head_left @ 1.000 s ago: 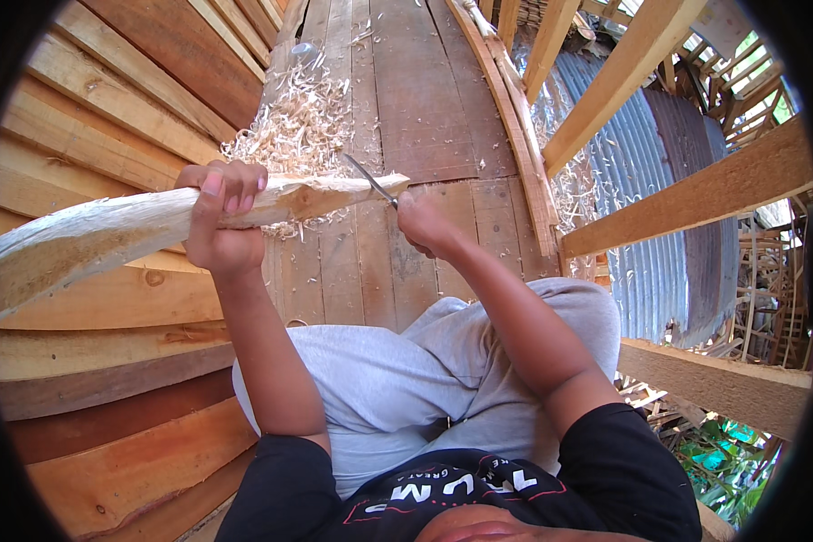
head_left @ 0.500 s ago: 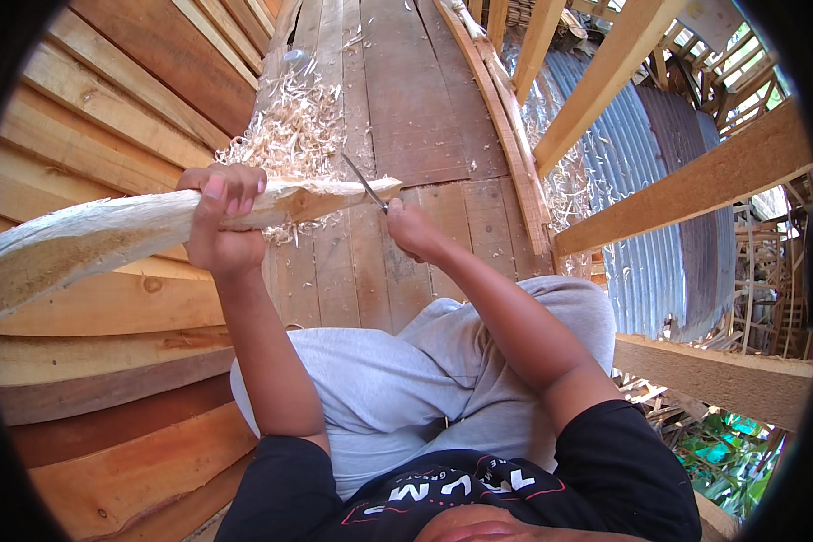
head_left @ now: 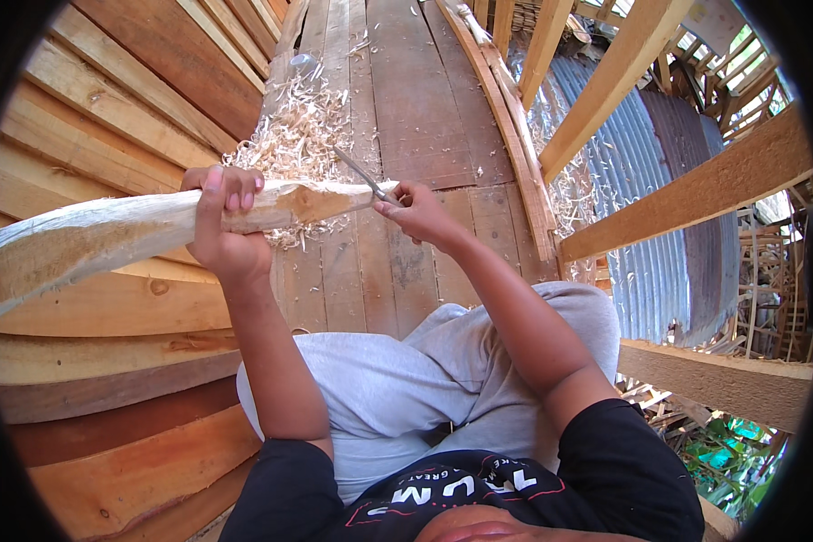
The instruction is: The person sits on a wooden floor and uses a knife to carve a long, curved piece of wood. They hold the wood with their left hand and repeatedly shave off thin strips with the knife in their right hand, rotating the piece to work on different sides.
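Note:
A long, pale, peeled wooden pole [head_left: 108,231] reaches from the left rim to the middle of the view, its right end cut to a taper. My left hand [head_left: 228,212] is wrapped round it a little short of that tapered part. In my right hand [head_left: 415,214] is a knife [head_left: 359,170], its handle hidden by the fingers. The narrow blade points up and to the left, crossing the pole close to its tip. My right fingers are right beside the tip; whether they touch it I cannot tell.
Curly wood shavings [head_left: 303,126] lie heaped on the plank floor [head_left: 415,135] beyond the pole. A plank wall [head_left: 108,307] rises at the left. Wooden rails [head_left: 696,185] run along the right, with corrugated metal sheets [head_left: 632,208] outside them. A small clear cup [head_left: 303,63] stands far off.
My right hand has shifted slightly, bringing its fingers up against the pole's tip, and the knife blade lies more slanted to the left. My left hand keeps its hold on the pole.

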The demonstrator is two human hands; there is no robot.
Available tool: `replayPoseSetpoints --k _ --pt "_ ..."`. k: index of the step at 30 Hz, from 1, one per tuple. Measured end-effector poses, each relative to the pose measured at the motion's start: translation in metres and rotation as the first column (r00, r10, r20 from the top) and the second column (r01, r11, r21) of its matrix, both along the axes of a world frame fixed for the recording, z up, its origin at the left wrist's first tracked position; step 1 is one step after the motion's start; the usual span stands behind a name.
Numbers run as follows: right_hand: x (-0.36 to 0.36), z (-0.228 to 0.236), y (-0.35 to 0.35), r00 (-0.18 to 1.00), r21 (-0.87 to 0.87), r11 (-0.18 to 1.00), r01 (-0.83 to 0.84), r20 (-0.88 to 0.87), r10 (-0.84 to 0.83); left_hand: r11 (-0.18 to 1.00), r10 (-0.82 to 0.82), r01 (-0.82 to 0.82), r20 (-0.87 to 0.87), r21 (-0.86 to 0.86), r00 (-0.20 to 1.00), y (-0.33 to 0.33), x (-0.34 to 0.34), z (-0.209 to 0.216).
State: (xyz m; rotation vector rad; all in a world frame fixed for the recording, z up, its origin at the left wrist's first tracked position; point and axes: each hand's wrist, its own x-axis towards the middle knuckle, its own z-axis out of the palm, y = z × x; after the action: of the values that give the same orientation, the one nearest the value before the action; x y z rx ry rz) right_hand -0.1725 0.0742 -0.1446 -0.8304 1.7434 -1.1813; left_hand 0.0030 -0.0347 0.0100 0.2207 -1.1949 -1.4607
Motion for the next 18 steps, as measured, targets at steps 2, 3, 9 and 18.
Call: replayPoseSetpoints --k 2,3,9,18 --pt "-0.004 -0.005 0.0 0.997 0.045 0.998 -0.037 0.072 0.034 0.999 -0.036 0.036 0.0 -0.017 0.999 0.0 0.001 0.0" --pt "-0.004 -0.005 0.0 0.991 0.138 0.99 -0.031 0.131 0.012 0.998 -0.06 0.06 -0.003 -0.029 0.998 0.0 0.002 0.0" --pt "0.02 0.006 -0.001 0.998 0.258 0.964 0.061 -0.05 -0.049 0.997 -0.071 0.07 -0.032 -0.036 0.997 0.006 -0.001 -0.003" --pt "0.028 0.019 -0.012 0.99 0.069 0.998 0.001 -0.142 0.009 1.0 0.023 -0.023 -0.042 0.013 0.999 0.028 -0.017 0.001"
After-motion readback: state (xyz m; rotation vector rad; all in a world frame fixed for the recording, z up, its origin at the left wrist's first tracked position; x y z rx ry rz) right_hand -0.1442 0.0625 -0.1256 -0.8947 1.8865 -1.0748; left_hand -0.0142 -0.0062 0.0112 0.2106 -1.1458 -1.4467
